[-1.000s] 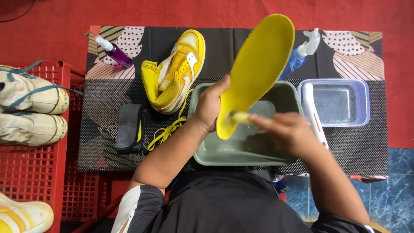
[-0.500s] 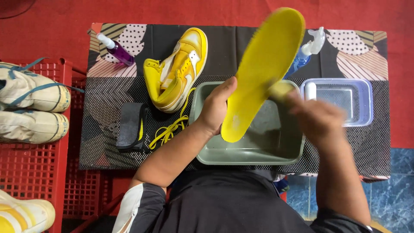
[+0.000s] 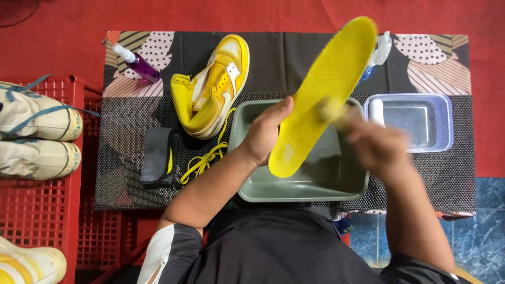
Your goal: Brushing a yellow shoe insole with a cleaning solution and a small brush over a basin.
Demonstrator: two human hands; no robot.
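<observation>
Yellow insole point(image 3: 321, 100) stands slanted above the grey-green basin point(image 3: 252, 192), its toe end reaching up and to the right over the patterned table mat point(image 3: 284, 58), its heel end low over the basin's middle; the left hand point(image 3: 265, 134) grips it along its left edge near the heel, thumb pointing up against the face, the other fingers curled behind where they cannot be seen; the right hand point(image 3: 376, 144) is blurred with motion, closed round something small and yellowish pressed against the insole's right edge about midway along, though what that thing is cannot be told from the blur; the right fingers look bunched rather than spread. Just beside the basin on the right sits a clear plastic tub point(image 3: 442, 123) with a white object lying at its left side; a yellow-and-white high-top shoe point(image 3: 213, 87) lies on its side to the left of the basin, loose yellow laces point(image 3: 205, 160) trailing below it; a dark folded piece with a yellow edge point(image 3: 158, 156) lies further left; a purple spray bottle point(image 3: 138, 63) rests near the mat's upper left corner; pale shoes point(image 3: 37, 131) sit on a red crate point(image 3: 58, 210) at the far left.
</observation>
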